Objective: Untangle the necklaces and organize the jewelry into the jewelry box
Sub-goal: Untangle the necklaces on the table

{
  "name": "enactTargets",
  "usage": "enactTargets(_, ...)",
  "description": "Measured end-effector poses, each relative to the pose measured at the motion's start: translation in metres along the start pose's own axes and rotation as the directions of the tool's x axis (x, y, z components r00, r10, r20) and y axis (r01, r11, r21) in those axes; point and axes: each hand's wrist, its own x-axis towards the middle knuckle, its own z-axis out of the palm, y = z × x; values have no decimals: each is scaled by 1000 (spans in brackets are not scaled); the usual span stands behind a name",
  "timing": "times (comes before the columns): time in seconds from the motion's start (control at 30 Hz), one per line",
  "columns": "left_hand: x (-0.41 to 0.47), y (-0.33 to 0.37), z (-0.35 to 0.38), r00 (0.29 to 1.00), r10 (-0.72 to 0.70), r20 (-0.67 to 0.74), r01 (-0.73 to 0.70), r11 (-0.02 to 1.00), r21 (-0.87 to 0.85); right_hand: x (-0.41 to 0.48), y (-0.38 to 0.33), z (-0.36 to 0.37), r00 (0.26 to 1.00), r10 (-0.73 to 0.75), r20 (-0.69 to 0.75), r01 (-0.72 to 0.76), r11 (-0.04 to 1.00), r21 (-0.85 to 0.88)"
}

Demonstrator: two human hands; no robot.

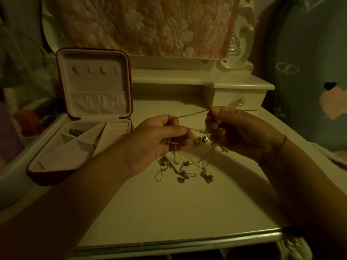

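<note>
While the tangle of necklaces lies partly on the worktop and partly hangs from the fingers, the left hand has its grip closed on a thin chain, pinched between thumb and forefinger. The right hand pinches the same chain at the other side, so it runs straight between them. The jewelry box stands open at the left of the worktop, with some small pieces in a back compartment.
</note>
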Motion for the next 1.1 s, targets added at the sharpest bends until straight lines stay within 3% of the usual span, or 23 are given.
enactTargets(0.17,1,0,-2,1000,2,-17,-3,999,-41,-2,-2,-3,999,1,46,-8,989,150)
enactTargets(0.27,1,-1,-2,1000,-2,3,2,998,-63,-2,-2,-2,1000,-22,2,21,988,153)
enactTargets(0.47,-1,4,3,994,14,104,9,977,-213,-4,-2,11,991,-35,-130,-5,955,-296)
enactTargets(0.6,0,5,3,994,-16,109,44,964,-263,-2,2,16,955,-173,-240,16,839,-543)
enactTargets(0.7,1,5,3,993,-28,112,59,957,-285,1,5,16,882,-380,-279,44,656,-754)
enactTargets(0.8,1,3,3,991,-42,126,76,957,-280,1,7,20,829,-493,-265,82,575,-814)
enactTargets(0.97,1,0,1,986,-47,161,89,962,-260,2,14,37,887,-429,-169,69,485,-872)
enactTargets(1.1,2,-2,-3,970,-45,241,118,948,-296,5,20,38,876,-446,-185,10,400,-916)
